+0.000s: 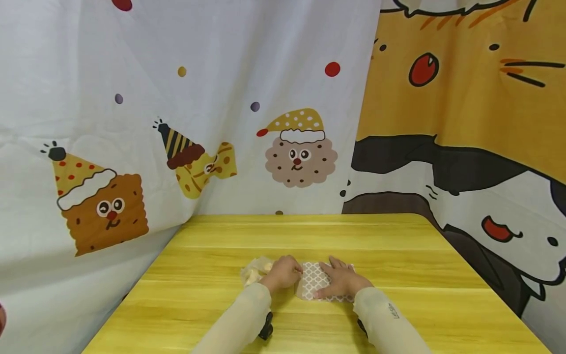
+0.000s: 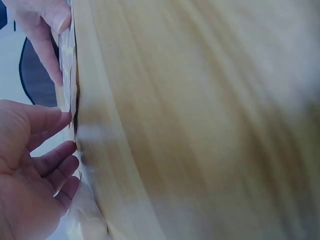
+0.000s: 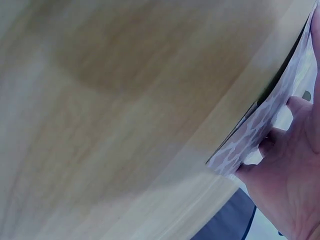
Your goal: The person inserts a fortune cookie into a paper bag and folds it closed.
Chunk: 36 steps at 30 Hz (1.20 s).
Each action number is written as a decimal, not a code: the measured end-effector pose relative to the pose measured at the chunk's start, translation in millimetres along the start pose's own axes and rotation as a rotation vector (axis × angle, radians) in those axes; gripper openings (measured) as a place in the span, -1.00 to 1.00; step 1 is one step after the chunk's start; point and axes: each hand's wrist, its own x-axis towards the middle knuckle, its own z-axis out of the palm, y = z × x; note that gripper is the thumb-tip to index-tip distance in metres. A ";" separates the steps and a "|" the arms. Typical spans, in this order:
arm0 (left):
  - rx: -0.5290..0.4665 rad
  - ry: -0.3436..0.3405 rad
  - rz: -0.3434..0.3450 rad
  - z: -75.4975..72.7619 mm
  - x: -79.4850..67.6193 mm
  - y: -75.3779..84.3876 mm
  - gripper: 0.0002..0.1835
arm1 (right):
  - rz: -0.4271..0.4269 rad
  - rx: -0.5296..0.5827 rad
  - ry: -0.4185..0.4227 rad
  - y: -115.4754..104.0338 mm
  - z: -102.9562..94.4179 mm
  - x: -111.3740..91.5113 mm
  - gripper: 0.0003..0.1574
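Note:
A flat beige bag (image 1: 311, 280) with a white lattice print lies on the table in the head view. My left hand (image 1: 283, 273) pinches its left edge between thumb and forefinger. In the left wrist view, the other fingers of that left hand (image 2: 35, 165) are loosely bent. Spread fingers of my right hand (image 1: 342, 280) rest on the right part of the bag. From the right wrist, the bag (image 3: 250, 142) looks thin, with the right hand (image 3: 285, 165) against its printed face. What is inside the bag is hidden.
Just left of my left hand lies a clear plastic bag (image 1: 253, 274) with pale yellow pieces in it. The wood-grain table (image 1: 212, 236) reaches back to a printed cloth (image 1: 239, 59) with cartoon figures. More cloth (image 1: 486, 206) hangs along the right side.

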 end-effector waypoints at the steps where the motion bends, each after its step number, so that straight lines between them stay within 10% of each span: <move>1: 0.003 0.000 0.007 -1.1 0.0 0.8 -0.81 | -0.003 0.005 -0.002 -0.3 -0.8 -0.2 0.31; 24: 0.091 0.048 -0.006 -2.2 -3.3 2.9 -0.87 | -0.010 -0.009 -0.010 -3.1 -1.6 -0.7 0.34; 36: 0.302 -0.028 0.068 -1.6 -3.0 -0.8 -0.90 | -0.100 -0.078 0.035 -18.6 7.5 10.8 0.53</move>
